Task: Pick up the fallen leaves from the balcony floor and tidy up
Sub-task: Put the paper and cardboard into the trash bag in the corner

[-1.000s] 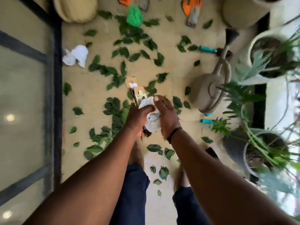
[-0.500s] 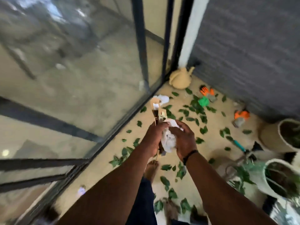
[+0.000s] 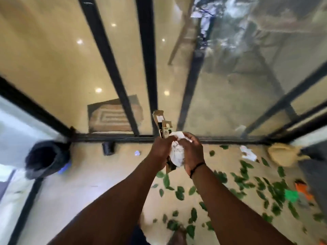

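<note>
The head camera swung left, away from the potted plants and the beige watering can, which dropped out of sight. Black-framed glass doors (image 3: 146,68) came to fill the upper picture, and a dark round bin (image 3: 46,159) appeared at the left by the door track. The scattered green leaves (image 3: 178,192) slid to the lower right. A crumpled white paper on the floor (image 3: 247,153) and a tan jug-shaped pot (image 3: 281,155) shifted to the right edge.
</note>
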